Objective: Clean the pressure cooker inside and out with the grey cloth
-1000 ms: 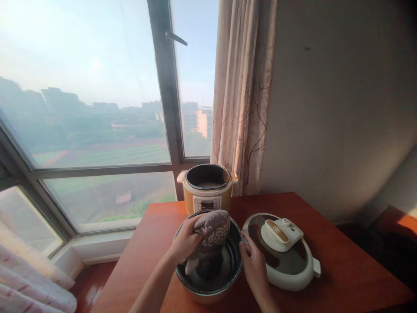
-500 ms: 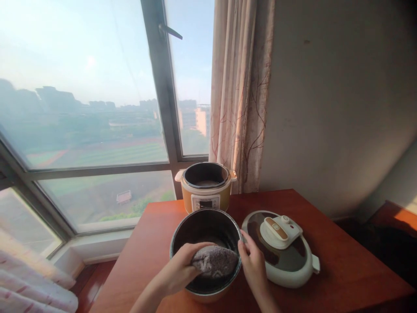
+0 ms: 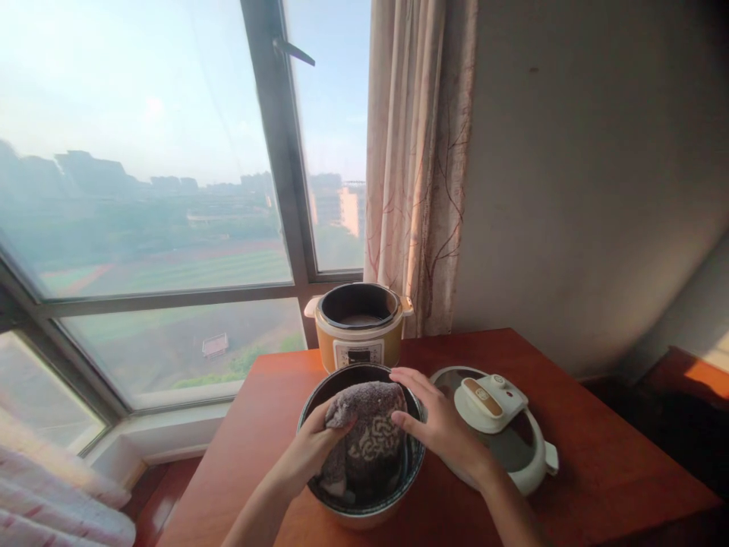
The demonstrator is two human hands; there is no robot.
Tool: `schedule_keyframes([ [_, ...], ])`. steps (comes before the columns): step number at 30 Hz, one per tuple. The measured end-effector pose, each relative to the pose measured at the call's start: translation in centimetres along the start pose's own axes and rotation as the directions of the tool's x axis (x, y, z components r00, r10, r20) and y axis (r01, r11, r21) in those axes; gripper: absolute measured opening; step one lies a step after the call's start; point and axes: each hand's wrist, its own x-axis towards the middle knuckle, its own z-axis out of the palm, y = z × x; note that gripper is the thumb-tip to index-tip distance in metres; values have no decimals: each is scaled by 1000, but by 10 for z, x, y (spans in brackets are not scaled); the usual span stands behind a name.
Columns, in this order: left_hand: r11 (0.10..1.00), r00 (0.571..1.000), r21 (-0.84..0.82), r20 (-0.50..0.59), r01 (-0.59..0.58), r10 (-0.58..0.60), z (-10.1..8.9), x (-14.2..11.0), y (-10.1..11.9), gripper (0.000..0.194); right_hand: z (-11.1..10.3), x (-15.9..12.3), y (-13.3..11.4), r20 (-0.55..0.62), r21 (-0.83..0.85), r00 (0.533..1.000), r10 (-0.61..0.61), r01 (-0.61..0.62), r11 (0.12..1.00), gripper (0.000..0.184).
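Note:
A grey cloth (image 3: 373,433) with a pale squiggly pattern hangs partly unfolded inside the dark inner pot (image 3: 304,456). My left hand (image 3: 319,437) is closed on the cloth's left side, thumb on top. At the cloth's upper right is my right hand (image 3: 436,418), its fingers stretched out and its thumb apart from them. The right thumb tip lies against or just over the cloth; contact is hard to tell. The pot stands upright on the reddish-brown table (image 3: 228,471), and the cloth covers much of its inside.
Just behind the pot stands a white and tan electric cooker (image 3: 358,334), its top uncovered. Its lid (image 3: 512,444), with a white handle, lies to the right on the table. A window (image 3: 171,228) and a curtain (image 3: 421,167) rise behind.
My right hand has left the pot's right rim and moved up and inward to the cloth. Bunched before, the cloth is now raised and spread wider, showing more pattern.

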Motion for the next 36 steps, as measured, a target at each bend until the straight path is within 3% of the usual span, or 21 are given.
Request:
schedule_keyframes([
  [4,999,999,41,41,-21,19,4,0,0,49,2,28,2,182,62,979,-95,85,994,64],
  [7,995,996,84,86,-46,39,0,3,-3,47,2,42,10,283,50,955,-93,82,995,47],
  [10,980,992,177,94,-94,78,-7,8,-5,39,-2,46,9,284,-16,956,-76,84,996,21],
  [14,912,985,371,82,-174,155,-11,11,-1,21,-9,44,-3,250,-52,963,-96,112,992,17],
  [19,828,975,517,66,-215,212,-5,-3,6,42,-20,31,-18,272,-79,956,-108,134,988,19],
  [23,775,969,584,112,-243,220,2,-31,-9,55,-26,-2,-32,333,-86,940,-76,110,990,22],
  [25,718,950,623,179,-310,255,3,-47,-21,60,-26,-23,-37,345,-102,937,-55,96,990,25],
  [28,559,856,652,335,-513,395,4,-64,-33,58,-23,-52,-36,323,-117,944,-64,107,987,30],
  [31,334,689,636,458,-696,563,4,-71,-38,43,-16,-74,-28,278,-158,957,-89,137,978,32],
  [33,201,599,644,487,-738,635,4,-73,-39,40,-10,-85,-21,252,-200,963,-94,147,969,35],
  [36,73,526,660,521,-748,672,6,-74,-40,40,0,-98,-10,231,-285,966,-114,179,942,39],
])
